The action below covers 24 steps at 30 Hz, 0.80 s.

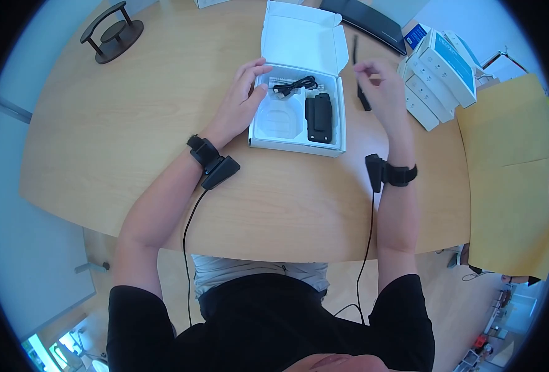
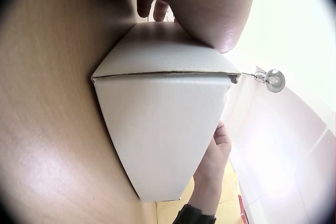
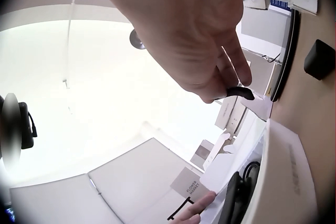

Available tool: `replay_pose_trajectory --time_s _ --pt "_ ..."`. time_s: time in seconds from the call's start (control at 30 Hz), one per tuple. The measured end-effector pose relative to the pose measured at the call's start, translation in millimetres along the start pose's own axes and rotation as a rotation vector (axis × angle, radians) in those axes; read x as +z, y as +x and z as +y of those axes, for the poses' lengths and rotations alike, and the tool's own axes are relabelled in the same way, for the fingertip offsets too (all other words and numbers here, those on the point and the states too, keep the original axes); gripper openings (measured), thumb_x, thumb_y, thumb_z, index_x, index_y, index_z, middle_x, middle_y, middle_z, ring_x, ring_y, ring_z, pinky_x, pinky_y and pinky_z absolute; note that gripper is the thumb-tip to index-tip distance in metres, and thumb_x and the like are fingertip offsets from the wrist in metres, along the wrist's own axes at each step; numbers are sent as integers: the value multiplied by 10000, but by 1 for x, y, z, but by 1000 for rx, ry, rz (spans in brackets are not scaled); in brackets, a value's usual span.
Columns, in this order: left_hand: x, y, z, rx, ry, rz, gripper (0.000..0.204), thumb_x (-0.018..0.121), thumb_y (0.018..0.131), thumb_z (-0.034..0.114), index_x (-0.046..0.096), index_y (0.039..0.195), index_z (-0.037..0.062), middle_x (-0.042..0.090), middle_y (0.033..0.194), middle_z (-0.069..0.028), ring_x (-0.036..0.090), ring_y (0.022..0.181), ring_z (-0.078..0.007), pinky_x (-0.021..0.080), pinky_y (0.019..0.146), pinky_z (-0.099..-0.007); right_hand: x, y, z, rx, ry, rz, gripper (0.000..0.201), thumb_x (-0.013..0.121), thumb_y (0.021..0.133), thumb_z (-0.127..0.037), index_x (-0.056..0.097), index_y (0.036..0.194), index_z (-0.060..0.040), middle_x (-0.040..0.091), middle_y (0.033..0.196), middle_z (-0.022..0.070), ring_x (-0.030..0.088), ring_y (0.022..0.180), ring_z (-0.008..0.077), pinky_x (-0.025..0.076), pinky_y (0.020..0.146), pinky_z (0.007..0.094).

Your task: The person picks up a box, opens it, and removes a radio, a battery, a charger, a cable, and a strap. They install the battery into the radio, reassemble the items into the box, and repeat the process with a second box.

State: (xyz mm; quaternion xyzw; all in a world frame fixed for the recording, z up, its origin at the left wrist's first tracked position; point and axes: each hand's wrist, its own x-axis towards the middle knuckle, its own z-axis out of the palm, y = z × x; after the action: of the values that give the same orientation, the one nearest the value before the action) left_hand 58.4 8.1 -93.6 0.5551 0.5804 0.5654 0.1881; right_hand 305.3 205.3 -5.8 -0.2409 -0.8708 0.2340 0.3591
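Observation:
An open white box (image 1: pixel 296 149) lies on the table with its lid (image 1: pixel 302 37) folded back. Its insert holds a black rectangular device (image 1: pixel 319 118) on the right and a coiled black cable (image 1: pixel 296 87) at the top. My left hand (image 1: pixel 240 99) rests along the box's left side, fingers loosely bent by the upper left corner and thumb at the rim. To the right of the box, my right hand (image 1: pixel 383 90) pinches a thin black strip (image 3: pixel 240 92) between thumb and fingertips. A small black block (image 3: pixel 320 60) stands on the table below that hand.
Stacked white boxes (image 1: pixel 432 80) stand at the right, with a flat black case (image 1: pixel 367 25) behind. A dark stand (image 1: pixel 118 40) is at the far left. Yellow board (image 1: pixel 510 173) borders the table's right edge. Cables (image 1: pixel 186 248) hang from both wrist cameras.

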Motion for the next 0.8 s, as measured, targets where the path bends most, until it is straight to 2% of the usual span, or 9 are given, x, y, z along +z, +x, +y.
replay_pose_trajectory --time_s 0.03,0.13,0.23,0.33,0.43,0.53,0.63,0.73,0.8 --pt "0 0 1 0 3 0 388 524 1070 138 554 1448 55 435 1603 -120 473 1418 -250 439 1086 -352 7 -2 -9 -39 -1 -39 107 678 972 -41 724 1067 -60 754 1016 67 728 897 220 572 792 320" --pt "-2 -1 2 -46 -38 -31 405 519 1100 169 548 1498 95 401 1645 -109 379 1524 -261 328 1238 -401 22 -6 -25 -202 -159 -145 129 647 974 -25 729 1064 -69 748 1065 70 709 957 268 568 830 343" --pt "-2 0 3 -51 -42 -30 406 518 1100 171 548 1498 95 401 1645 -110 377 1525 -261 331 1235 -398 31 -11 -27 -239 -170 -232 149 616 970 -7 734 1045 -60 742 1108 93 685 1038 304 561 874 363" --pt "-2 -1 3 -54 -36 -30 404 515 1101 171 548 1496 90 402 1642 -110 377 1525 -260 330 1235 -394 39 -12 -15 -324 -101 -229 187 591 983 8 746 1069 -49 747 1141 100 688 1075 294 557 878 370" --pt "-2 -1 2 -52 -49 -31 403 514 1102 167 548 1494 85 402 1642 -110 377 1526 -260 327 1236 -392 30 -10 -16 -209 17 -256 206 582 996 -11 749 1115 -33 761 1146 115 710 1060 302 562 889 373" --pt "-1 0 -1 -40 -51 -29 400 513 1102 166 548 1492 81 403 1642 -113 375 1528 -264 325 1238 -392 12 -4 2 -78 -27 -182 233 592 1012 -59 749 1183 -35 777 1129 123 733 1013 306 568 899 374" --pt "0 0 -1 -4 -18 0 390 520 1072 139 555 1448 44 434 1600 -115 475 1396 -237 450 1050 -332 -9 0 31 141 -108 -49 273 668 990 -169 760 1217 -49 788 1090 134 747 990 311 572 896 380" --pt "0 0 -3 10 -12 0 392 518 1073 141 552 1450 39 434 1600 -117 475 1395 -235 447 1052 -328 -23 -8 47 280 -415 -130 349 743 938 -258 777 1229 -69 793 1074 139 752 995 303 575 872 385" --pt "0 0 -3 4 -10 -5 390 518 1073 141 554 1447 38 434 1601 -117 480 1384 -233 448 1047 -327 -21 -14 61 342 -452 -209 388 768 910 -287 779 1229 -67 792 1070 150 755 978 313 578 859 395"
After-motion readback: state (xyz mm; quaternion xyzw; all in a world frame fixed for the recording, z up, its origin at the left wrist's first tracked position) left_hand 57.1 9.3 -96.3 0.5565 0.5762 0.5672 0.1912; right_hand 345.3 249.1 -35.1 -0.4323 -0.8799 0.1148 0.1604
